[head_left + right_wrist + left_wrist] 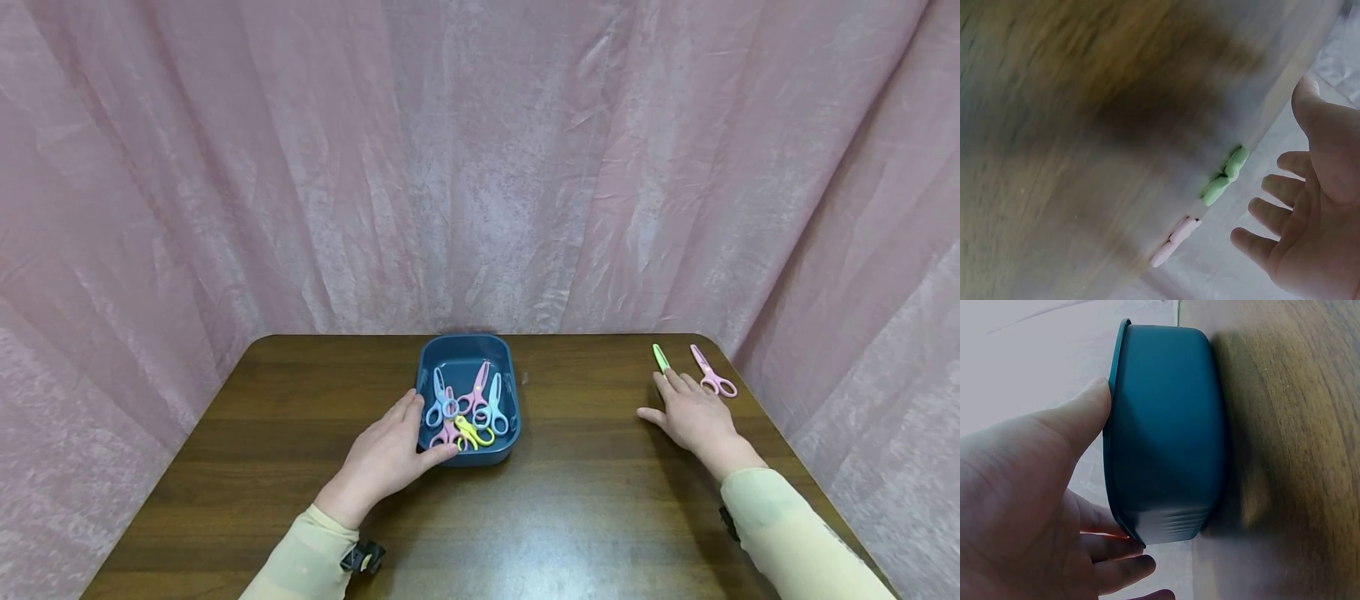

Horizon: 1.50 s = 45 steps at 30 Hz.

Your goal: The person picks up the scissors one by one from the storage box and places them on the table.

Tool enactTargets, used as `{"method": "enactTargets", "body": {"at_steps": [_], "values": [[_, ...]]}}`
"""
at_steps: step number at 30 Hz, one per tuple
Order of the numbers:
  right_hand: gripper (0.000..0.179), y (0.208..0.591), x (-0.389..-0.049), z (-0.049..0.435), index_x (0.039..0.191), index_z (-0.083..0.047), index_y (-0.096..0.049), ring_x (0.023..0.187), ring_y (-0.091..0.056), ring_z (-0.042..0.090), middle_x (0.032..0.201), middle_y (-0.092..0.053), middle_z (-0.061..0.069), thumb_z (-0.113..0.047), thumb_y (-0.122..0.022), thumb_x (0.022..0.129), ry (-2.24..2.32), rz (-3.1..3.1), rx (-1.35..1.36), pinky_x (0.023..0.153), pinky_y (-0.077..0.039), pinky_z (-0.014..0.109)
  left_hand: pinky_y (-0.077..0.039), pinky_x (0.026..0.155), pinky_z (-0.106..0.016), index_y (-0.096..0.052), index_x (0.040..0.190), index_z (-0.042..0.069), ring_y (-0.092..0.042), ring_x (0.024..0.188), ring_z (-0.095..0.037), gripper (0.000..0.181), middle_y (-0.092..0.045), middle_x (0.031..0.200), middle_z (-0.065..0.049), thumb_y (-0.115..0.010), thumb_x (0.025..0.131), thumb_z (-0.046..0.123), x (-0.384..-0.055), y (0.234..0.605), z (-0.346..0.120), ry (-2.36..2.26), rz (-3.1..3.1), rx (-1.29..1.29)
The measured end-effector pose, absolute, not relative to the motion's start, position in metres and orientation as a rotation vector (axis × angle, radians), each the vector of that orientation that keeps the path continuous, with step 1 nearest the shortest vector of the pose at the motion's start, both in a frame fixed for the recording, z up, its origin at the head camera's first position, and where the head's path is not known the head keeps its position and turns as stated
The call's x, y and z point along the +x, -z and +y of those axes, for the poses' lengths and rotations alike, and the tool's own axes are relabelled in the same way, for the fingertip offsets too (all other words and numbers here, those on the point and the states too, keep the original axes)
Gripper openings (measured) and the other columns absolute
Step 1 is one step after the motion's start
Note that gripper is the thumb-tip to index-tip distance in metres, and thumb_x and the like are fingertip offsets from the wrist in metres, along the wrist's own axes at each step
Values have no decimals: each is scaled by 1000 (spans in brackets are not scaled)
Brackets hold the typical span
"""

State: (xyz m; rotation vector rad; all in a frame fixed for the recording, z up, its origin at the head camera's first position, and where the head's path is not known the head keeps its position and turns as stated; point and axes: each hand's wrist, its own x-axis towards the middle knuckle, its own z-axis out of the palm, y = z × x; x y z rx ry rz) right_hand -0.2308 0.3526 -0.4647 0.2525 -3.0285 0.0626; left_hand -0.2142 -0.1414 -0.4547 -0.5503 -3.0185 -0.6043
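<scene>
My left hand [386, 454] rests at the near left corner of a dark blue plastic tray [501, 457]. Its thumb touches the front rim, while the relaxed fingers lie along the left rim. Inside are blue scissors [496, 414], pink scissors [477, 390] and yellow scissors [486, 437], several in all. Over at the right, my right hand [697, 417] hovers above the table, fingers spread and palm down with nothing held. Below its fingertips lie green scissors [660, 357], their handles hidden by the hand in the head view. Beside them are more pink scissors [718, 383].
The brown wooden table [300, 400] has rounded far corners. A pink curtain [487, 167] hangs behind it and on both sides. Both loose pairs of scissors lie near the table's far right corner.
</scene>
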Motion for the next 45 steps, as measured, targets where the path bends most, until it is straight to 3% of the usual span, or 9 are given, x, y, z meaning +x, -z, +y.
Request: {"method": "enactTargets", "body": {"at_steps": [14,24,45], "values": [[78,463,-229,336,155,9,-54,146,-47,60,161,-49,35,-50,-69,106,-63,-2980,292,115,-39,75,-43,121,-61,-41,166,-7,-41,158,-43,110,-38,173,-28,-75,96,70,-215,455,-142,612,-3031,-545],[77,451,-223,313,158,7,-52,152,-43,54,165,-47,31,-47,-70,107,-80,-2953,340,119,-35,74,-44,120,-62,-41,165,-8,-41,158,-43,109,-38,172,-28,-76,96,69,-214,454,-141,611,-3025,-547],[77,439,-218,268,160,-1,-55,152,-49,46,166,-51,22,-49,-75,104,-45,-2829,487,122,-38,67,-45,119,-62,-41,166,-7,-42,158,-43,110,-38,173,-27,-75,96,71,-214,454,-141,606,-3036,-538]]}}
